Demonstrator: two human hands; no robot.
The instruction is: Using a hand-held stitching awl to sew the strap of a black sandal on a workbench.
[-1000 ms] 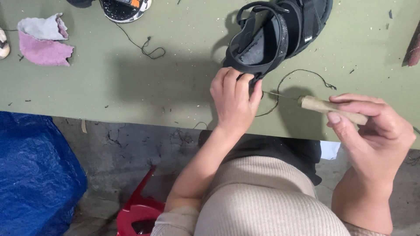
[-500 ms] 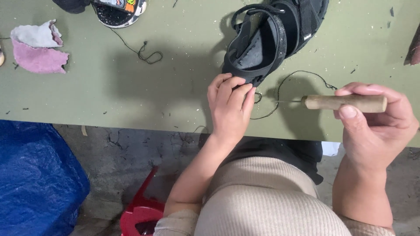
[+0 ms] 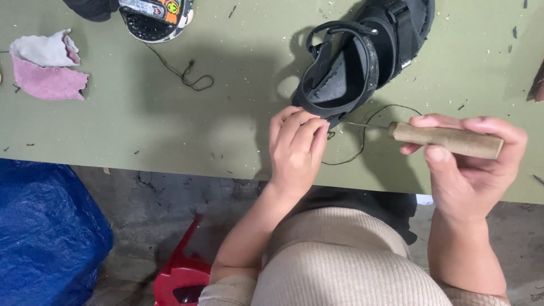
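A black strapped sandal (image 3: 354,62) lies on its side on the green table (image 3: 170,130). My left hand (image 3: 294,150) rests at the sandal's near edge, fingertips pinched against the sole rim where a black thread (image 3: 368,136) loops across the table. My right hand (image 3: 470,164) grips a wooden-handled awl (image 3: 447,140) held level, its thin metal needle pointing left toward the sandal's edge. The needle tip lies close to my left fingertips.
A pink and white scrap of leather (image 3: 48,71) lies at the table's left. A small shoe sole with a colourful insole (image 3: 153,17) and a loose black thread (image 3: 184,73) sit at the top. Below the table are a blue bag (image 3: 45,238) and a red stool (image 3: 181,272).
My right hand has turned the awl from slanted to level and brought its needle toward the sandal's edge. My left hand stays at the sole.
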